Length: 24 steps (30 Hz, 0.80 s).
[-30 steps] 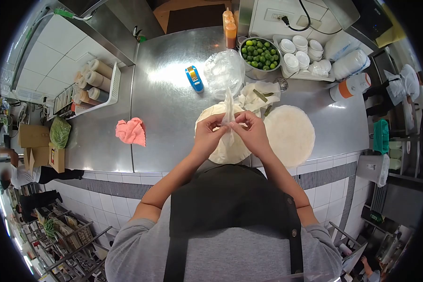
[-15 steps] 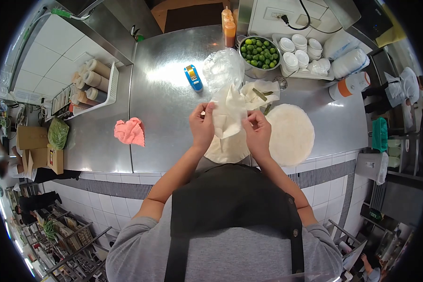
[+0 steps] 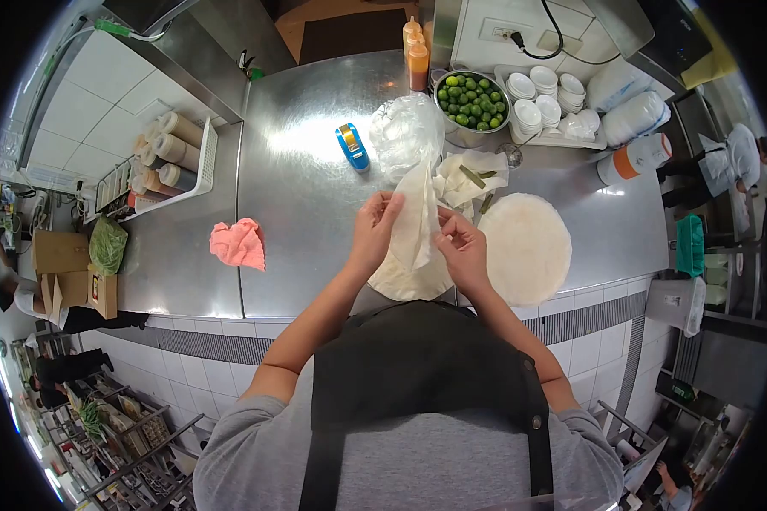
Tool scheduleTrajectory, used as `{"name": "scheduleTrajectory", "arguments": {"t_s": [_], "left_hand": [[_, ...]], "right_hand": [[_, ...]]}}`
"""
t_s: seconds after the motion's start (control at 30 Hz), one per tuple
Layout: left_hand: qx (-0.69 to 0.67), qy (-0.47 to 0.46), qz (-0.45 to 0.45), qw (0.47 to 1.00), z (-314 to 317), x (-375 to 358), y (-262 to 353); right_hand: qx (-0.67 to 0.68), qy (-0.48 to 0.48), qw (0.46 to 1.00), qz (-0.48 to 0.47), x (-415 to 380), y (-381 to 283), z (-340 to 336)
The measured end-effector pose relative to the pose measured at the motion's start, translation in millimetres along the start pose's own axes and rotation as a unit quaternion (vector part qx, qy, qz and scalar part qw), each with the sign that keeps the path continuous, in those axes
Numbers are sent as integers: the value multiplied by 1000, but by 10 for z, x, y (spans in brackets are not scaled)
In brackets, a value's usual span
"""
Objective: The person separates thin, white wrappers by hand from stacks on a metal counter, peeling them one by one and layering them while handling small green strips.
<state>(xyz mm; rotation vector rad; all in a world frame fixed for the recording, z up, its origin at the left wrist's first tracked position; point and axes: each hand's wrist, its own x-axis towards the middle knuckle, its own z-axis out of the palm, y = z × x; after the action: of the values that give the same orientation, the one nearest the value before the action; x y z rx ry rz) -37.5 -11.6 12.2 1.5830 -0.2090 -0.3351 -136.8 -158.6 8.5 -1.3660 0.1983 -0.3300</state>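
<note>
My left hand (image 3: pixel 375 228) pinches the left edge of a thin off-white sheet (image 3: pixel 415 220), which looks soft and hangs folded. My right hand (image 3: pixel 464 249) is closed at its right edge, thumb and finger together. Below the sheet, near the counter's front edge, lies a pale round flat sheet (image 3: pixel 411 283), partly covered. To the right of my right hand rests a larger pale round (image 3: pixel 527 249), like a flour tortilla or a stack of them. Just beyond my hands are crumpled pale wrappers (image 3: pixel 462 186) with green strips and a clear plastic bag (image 3: pixel 406 132).
On the steel counter (image 3: pixel 302 221) are a blue tape dispenser (image 3: pixel 352 147), a pink cloth (image 3: pixel 239 244), a bowl of limes (image 3: pixel 472 100), sauce bottles (image 3: pixel 418 64) and a tray of white cups (image 3: pixel 547 106). A basket of bottles (image 3: pixel 172 153) stands left. Other people are at both sides.
The off-white sheet, spread wider before, is now folded narrower and hangs a little lower. My hands have come slightly closer together.
</note>
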Motion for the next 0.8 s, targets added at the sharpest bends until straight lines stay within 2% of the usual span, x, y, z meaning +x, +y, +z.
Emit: {"name": "scheduleTrajectory", "arguments": {"t_s": [0.03, 0.07, 0.13, 0.17, 0.23, 0.37, 0.43, 0.53, 0.6, 0.7, 0.73, 0.8], "left_hand": [[-62, -5, -29, 998, 35, -20, 110], [-62, -4, -29, 998, 59, -31, 167], [101, -30, -38, 994, 82, -51, 230], [101, -29, -38, 994, 76, -54, 200], [43, -79, -16, 996, 62, -47, 93], [-10, -86, -65, 994, 38, -74, -106], [-52, -56, -88, 993, 12, -53, -185], [-6, -56, -96, 994, -102, 57, -202], [-17, -54, -103, 993, -163, 149, -218], [-15, -45, -110, 993, -148, 172, -229], [-1, -37, -111, 993, -137, 163, -216], [36, -46, -93, 994, -126, 147, -192]], "right_hand": [[0, -1, 1000, 0, -2, 6, 28], [-25, -15, 1000, 0, -11, 13, 56], [-49, -30, 998, 0, -31, 2, 111], [-61, -19, 998, 16, -41, -15, 131], [-72, -6, 997, 32, -37, 4, 125], [8, 16, 1000, 8, -13, 101, 75], [31, 19, 999, 12, -10, 124, 54], [-10, 60, 998, 26, 14, 300, -34], [16, 152, 986, 63, 41, 441, -82], [31, 187, 978, 82, 90, 584, -157], [32, 187, 979, 81, 98, 582, -191], [-95, 115, 979, 139, 122, 553, -246]]}}
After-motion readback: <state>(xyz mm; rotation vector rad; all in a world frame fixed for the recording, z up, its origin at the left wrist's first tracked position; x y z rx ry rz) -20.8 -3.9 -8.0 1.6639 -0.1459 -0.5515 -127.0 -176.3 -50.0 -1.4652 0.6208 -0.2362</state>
